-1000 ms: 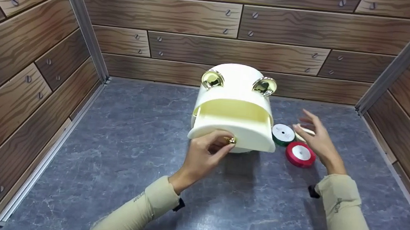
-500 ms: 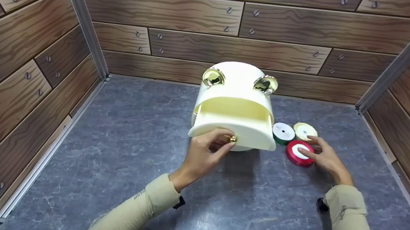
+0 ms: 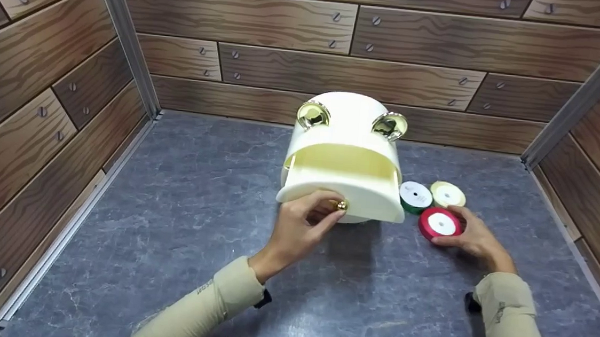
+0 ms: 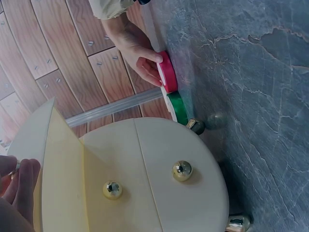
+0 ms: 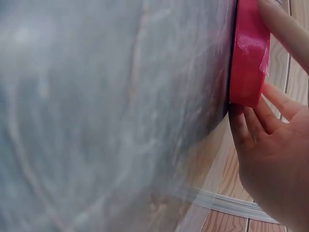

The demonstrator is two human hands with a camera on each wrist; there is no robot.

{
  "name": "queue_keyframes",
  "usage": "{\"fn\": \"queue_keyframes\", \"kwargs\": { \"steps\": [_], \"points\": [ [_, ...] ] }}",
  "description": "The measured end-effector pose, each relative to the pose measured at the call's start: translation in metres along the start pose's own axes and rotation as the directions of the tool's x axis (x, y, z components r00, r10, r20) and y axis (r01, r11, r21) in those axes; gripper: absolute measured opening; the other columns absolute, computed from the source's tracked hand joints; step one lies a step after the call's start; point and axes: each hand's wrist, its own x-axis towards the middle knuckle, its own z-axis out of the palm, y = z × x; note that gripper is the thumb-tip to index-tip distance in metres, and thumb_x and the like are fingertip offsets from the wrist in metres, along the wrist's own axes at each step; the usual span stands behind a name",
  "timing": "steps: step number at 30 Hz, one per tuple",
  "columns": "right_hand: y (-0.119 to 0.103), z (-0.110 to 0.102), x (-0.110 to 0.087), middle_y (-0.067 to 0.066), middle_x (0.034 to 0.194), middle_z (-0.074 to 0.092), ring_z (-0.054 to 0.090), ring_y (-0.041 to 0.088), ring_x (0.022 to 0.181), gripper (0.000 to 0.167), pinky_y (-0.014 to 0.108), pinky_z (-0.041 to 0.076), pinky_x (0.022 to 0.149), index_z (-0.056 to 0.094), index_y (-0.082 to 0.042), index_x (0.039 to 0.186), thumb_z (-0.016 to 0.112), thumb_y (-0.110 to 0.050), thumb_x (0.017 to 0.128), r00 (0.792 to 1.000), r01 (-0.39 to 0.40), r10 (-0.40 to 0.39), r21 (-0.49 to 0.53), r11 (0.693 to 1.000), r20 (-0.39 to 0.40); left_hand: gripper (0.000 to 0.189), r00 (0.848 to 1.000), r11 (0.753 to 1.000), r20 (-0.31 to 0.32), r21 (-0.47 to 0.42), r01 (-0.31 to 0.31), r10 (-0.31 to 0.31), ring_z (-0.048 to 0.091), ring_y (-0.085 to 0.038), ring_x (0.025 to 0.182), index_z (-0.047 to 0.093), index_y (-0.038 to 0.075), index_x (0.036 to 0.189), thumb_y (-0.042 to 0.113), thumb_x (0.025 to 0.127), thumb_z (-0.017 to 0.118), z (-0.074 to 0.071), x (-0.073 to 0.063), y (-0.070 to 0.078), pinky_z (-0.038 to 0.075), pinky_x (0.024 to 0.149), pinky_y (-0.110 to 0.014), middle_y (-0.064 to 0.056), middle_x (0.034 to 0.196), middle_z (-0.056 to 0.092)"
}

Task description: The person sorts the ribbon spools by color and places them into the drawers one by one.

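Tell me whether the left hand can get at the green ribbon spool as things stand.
Probably not directly: the left hand pinches the gold knob, and the drawer front lies between that hand and the green ribbon spool.

On the tabletop [image 3: 168, 211]: cabinet [image 3: 344, 132], with drawer [image 3: 375, 202] out on the near side.
Just right of it: left spool [image 3: 415, 195], right spool [image 3: 448, 194] beside that, near spool [image 3: 441, 224] before both.

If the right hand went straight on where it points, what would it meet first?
The red spool, which the right hand holds between thumb and fingers. Beyond it, the green spool looks next in line, though depth is uncertain.
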Motion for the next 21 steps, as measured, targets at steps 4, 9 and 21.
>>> {"fn": "queue_keyframes", "kwargs": {
  "steps": [4, 9, 21],
  "points": [
    [0.001, 0.0018, -0.0002, 0.038, 0.152, 0.038, 0.039, 0.052, 0.139, 0.11, 0.065, 0.034, 0.116, 0.025, 0.007, 0.157, 0.092, -0.034, 0.08, 1.0, -0.02, 0.02, 0.024, 1.0, 0.0, 0.016, 1.0, 1.0, -0.001, -0.009, -0.001, 0.001, 0.076, -0.016, 0.078, 0.074, 0.006, 0.11, 0.012, 0.096, 0.075, 0.0007, -0.0015, -0.0009, 0.064, 0.067, -0.022, -0.006, 0.093, 0.079],
    [-0.001, 0.002, 0.0008, 0.038, 0.152, 0.039, 0.04, 0.052, 0.139, 0.109, 0.067, 0.034, 0.116, 0.027, 0.007, 0.156, 0.091, -0.039, 0.08, 0.999, -0.045, 0.045, 0.004, 0.999, -0.015, 0.017, 1.0, 1.0, -0.003, 0.0, -0.011, 0.011, 0.077, -0.016, 0.079, 0.074, 0.006, 0.111, 0.012, 0.095, 0.075, 0.0002, -0.001, -0.0007, 0.064, 0.07, -0.021, -0.006, 0.094, 0.079],
    [-0.0045, -0.002, 0.0027, 0.045, 0.148, 0.036, 0.037, 0.062, 0.135, 0.108, 0.075, 0.034, 0.112, 0.03, 0.012, 0.152, 0.091, -0.037, 0.079, 1.0, 0.016, -0.013, -0.173, 0.985, 0.02, 0.016, 1.0, 1.0, 0.0, 0.007, -0.02, 0.02, 0.076, -0.014, 0.079, 0.073, 0.004, 0.11, 0.012, 0.096, 0.075, -0.0003, 0.0005, -0.001, 0.064, 0.068, -0.022, -0.007, 0.094, 0.078]
  ]
}}
